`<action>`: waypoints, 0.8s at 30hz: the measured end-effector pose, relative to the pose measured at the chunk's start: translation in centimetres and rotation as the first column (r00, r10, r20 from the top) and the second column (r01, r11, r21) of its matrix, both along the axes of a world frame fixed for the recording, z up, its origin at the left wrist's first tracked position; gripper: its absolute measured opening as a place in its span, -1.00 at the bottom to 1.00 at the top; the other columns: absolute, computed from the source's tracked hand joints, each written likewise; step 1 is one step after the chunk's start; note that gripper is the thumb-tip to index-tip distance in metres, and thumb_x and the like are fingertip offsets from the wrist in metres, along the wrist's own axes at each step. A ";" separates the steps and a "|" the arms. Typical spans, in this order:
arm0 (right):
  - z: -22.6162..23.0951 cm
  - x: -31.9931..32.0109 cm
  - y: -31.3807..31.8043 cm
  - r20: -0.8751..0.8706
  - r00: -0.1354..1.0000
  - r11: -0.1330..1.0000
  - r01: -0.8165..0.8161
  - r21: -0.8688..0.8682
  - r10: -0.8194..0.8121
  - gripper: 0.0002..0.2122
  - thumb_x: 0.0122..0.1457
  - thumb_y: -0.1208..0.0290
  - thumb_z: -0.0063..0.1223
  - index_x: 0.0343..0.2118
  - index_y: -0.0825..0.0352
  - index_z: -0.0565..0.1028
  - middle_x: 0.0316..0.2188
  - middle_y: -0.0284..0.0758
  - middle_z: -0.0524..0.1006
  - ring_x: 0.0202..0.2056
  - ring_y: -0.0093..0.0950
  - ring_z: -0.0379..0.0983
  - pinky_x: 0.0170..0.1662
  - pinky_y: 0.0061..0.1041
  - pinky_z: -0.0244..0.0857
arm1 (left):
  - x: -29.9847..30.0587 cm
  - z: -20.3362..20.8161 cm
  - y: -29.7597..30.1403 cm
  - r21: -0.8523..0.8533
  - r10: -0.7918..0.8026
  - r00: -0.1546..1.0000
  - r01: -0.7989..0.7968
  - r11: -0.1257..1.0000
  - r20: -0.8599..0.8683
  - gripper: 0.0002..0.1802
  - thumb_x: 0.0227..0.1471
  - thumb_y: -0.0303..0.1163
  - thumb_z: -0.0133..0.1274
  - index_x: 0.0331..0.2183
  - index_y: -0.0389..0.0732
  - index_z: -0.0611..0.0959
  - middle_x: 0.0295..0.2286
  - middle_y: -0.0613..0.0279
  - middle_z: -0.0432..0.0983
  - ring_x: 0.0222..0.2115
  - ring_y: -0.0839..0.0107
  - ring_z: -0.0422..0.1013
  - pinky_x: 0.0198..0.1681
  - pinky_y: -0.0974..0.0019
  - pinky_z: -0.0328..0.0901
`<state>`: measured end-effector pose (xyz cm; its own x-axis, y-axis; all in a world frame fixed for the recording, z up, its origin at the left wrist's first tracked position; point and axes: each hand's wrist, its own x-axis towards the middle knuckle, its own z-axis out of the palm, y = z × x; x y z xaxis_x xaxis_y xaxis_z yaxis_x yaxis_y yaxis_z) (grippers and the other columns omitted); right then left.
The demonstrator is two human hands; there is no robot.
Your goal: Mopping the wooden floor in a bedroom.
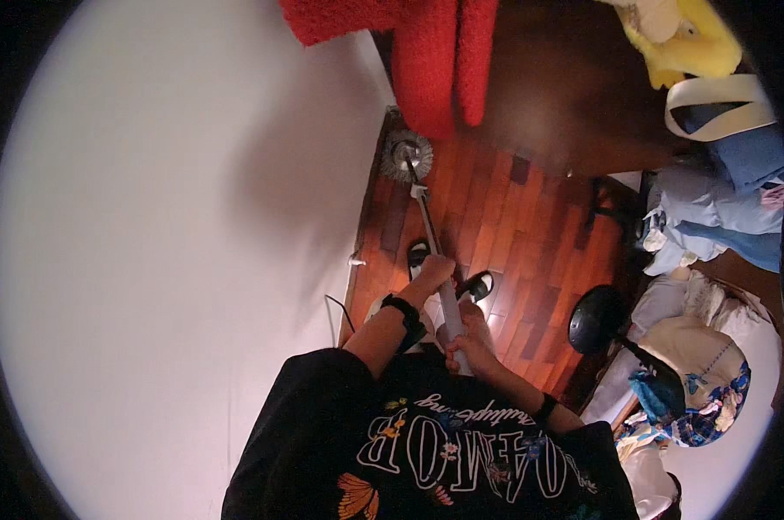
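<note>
A mop runs from my body toward the far left of the floor, its long pale handle [428, 227] slanting away from me. Its round, fringed grey mop head [398, 167] rests on the wooden floor close to the white wall. My left hand [437, 272], with a black band on the wrist, is wrapped round the middle of the handle. Lower down, my right hand [467, 343] grips the thicker white part near the handle's end. Below the hands are my feet in dark sandals [477, 286].
The white wall [149, 260] rises along the left. Red fuzzy cloth [422, 69] hangs beside a dark brown wooden surface [557, 95]. On the right are piled clothes [708, 212], a black round-headed object [596, 319] and a yellow plush toy [695, 43]. A thin cable [342, 308] lies by the wall.
</note>
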<state>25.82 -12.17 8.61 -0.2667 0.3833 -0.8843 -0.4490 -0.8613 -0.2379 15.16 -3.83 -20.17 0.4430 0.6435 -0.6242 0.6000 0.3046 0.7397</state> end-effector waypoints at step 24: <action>-4.9 4.8 -6.8 -0.032 0.981 0.969 0.184 -0.165 -0.192 -0.26 -0.27 0.65 -0.05 0.02 0.16 -0.12 -0.36 -0.23 0.27 -0.64 -0.47 0.27 -0.66 -0.60 0.19 | 6.6 12.0 -3.1 -0.198 0.598 0.736 -0.668 0.718 -0.315 -0.78 -0.34 -0.31 -0.02 -0.68 -0.31 0.48 -0.59 0.03 0.39 -0.67 0.14 0.36 -0.73 0.14 0.21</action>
<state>30.60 -19.01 3.67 -0.2465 0.2845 -0.9264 -0.6141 -0.7854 -0.0778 21.75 -6.91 -8.18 -0.1710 0.5045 -0.8463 0.3184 0.8412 0.4371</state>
